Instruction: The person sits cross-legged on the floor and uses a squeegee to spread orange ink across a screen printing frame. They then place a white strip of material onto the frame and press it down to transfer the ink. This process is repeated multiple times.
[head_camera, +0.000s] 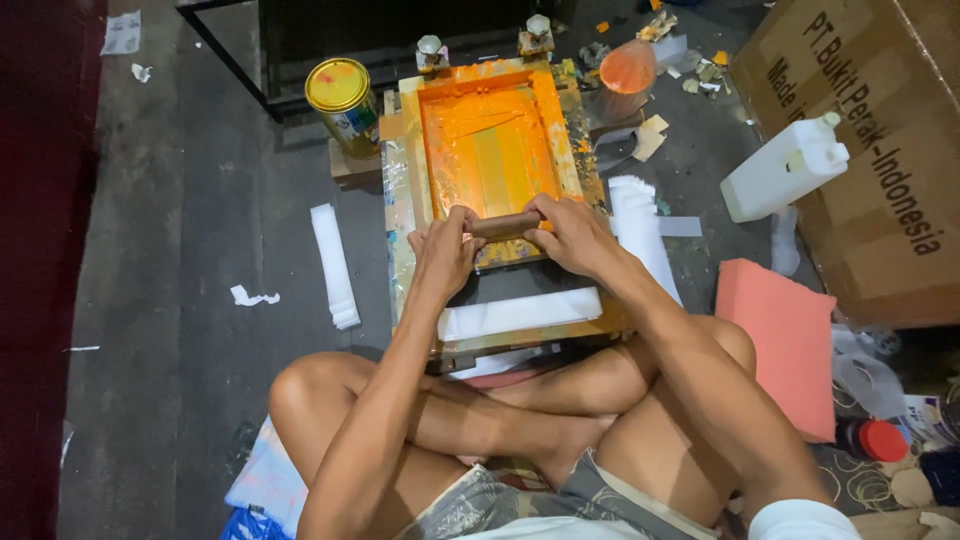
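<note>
A person sits cross-legged on a dark floor, two bare knees nearest the camera. Both arms reach forward to one squeegee (505, 224), a short brown wooden bar lying crosswise on the near edge of one printing frame (412, 150). The left hand (445, 250) wraps its fingers around the bar's left end; the right hand (568, 235) curls its fingers over the right end, thumbs pressed in toward the middle. The frame is wooden, its mesh (488, 150) smeared bright orange with paler streaks down the centre. Just under the hands lies one white strip (520, 313) across the frame's base. Two more stacks of white strips lie on the floor, one left (334, 264) and one right (640, 225) of the frame. To the right sit one coral foam pad (785, 335), one white jug (785, 168) and one cardboard box (870, 150). Beyond the frame stand one yellow-lidded can (340, 95) and two clamps (432, 50).
</note>
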